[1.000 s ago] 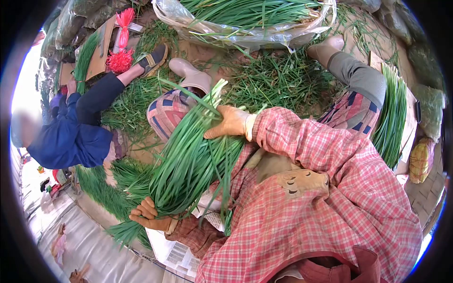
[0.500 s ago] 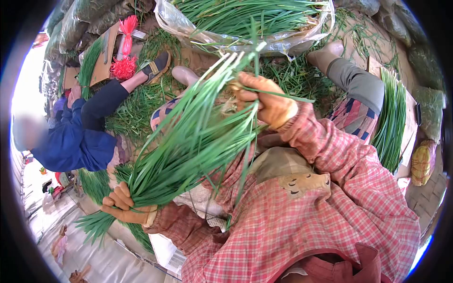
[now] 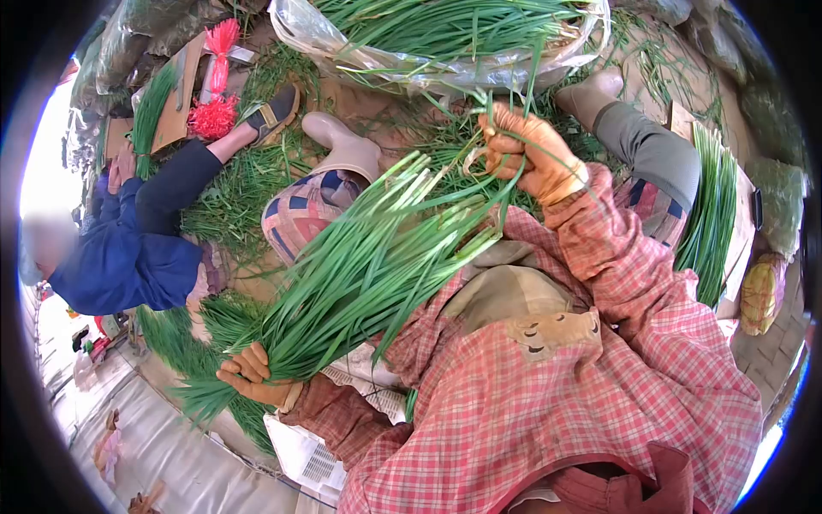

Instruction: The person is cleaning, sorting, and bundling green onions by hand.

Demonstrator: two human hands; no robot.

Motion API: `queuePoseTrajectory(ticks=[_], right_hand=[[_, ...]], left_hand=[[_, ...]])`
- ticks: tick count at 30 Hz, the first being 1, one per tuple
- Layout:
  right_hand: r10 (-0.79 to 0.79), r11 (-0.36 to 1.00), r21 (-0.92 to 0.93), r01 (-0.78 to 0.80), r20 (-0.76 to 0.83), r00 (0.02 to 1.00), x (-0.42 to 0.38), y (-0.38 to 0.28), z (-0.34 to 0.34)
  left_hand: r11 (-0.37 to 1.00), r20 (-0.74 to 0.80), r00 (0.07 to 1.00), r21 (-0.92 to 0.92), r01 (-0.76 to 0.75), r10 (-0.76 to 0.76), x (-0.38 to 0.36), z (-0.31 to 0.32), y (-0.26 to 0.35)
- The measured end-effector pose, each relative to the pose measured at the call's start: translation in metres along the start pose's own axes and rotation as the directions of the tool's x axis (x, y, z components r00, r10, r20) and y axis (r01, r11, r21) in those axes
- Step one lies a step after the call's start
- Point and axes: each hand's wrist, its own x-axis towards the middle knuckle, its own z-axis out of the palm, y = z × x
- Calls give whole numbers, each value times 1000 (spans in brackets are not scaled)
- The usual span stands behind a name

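Observation:
My left hand [image 3: 257,377] is closed round the leafy end of a large bunch of chives [image 3: 368,265]. The bunch slants up across my lap, its pale cut stems fanned out at the upper right. My gloved right hand [image 3: 535,154] is above those stem ends, fingers curled round a few loose chive blades [image 3: 507,193] and some dry, pale scraps. It sits apart from the main bunch, though some strands trail between them.
A plastic-lined container [image 3: 295,43] full of chives stands ahead. Trimmings [image 3: 248,188] litter the ground. On the left a co-worker in blue [image 3: 137,265] sits near red ties [image 3: 214,116] and a chive bundle [image 3: 157,103]. Another bundle [image 3: 709,223] lies on the right.
My right hand has moved right and away from the stem ends, drawing loose blades with it. My left hand and the bunch have shifted slightly right, and the bunch lies more spread.

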Motion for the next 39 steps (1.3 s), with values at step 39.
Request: queuePoseTrajectory(ticks=[39], right_hand=[[144, 923, -276, 268, 895, 423, -67, 79, 125]], left_hand=[[989, 57, 989, 51, -138, 135, -29, -6, 12]])
